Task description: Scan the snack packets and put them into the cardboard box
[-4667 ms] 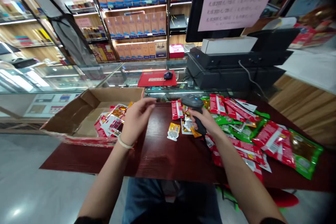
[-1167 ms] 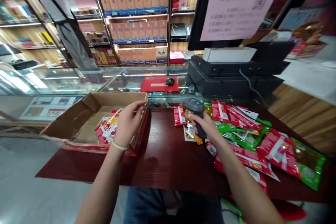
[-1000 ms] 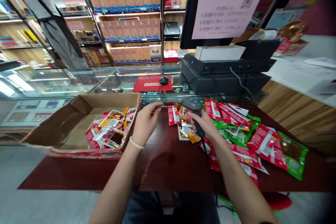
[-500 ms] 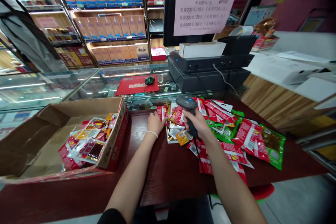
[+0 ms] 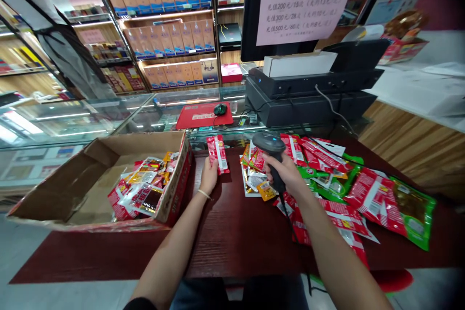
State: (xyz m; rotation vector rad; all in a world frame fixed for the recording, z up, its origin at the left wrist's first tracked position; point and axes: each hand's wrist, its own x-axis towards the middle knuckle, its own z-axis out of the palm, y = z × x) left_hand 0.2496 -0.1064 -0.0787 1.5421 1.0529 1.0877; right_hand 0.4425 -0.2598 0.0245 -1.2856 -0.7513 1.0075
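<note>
My left hand [image 5: 209, 177] holds a small red snack packet [image 5: 217, 153] upright above the dark red table [image 5: 236, 232], between the cardboard box and the pile. My right hand [image 5: 286, 174] grips a black barcode scanner [image 5: 271, 151] by its handle, its head a little to the right of the packet. A pile of red, green and yellow snack packets [image 5: 337, 189] spreads over the right part of the table. The open cardboard box [image 5: 72, 189] on the left holds several packets [image 5: 145, 186].
Behind the table runs a glass counter [image 5: 109, 116] with a red mouse pad and mouse [image 5: 220, 109]. A black cash register with a monitor and a pink paper notice [image 5: 305, 0] stands at the back. Shelves of boxes fill the wall. A person stands at the far left [image 5: 65, 53].
My left hand left the box, reached into the pile and has lifted one red packet toward the scanner. My right hand has kept hold of the scanner.
</note>
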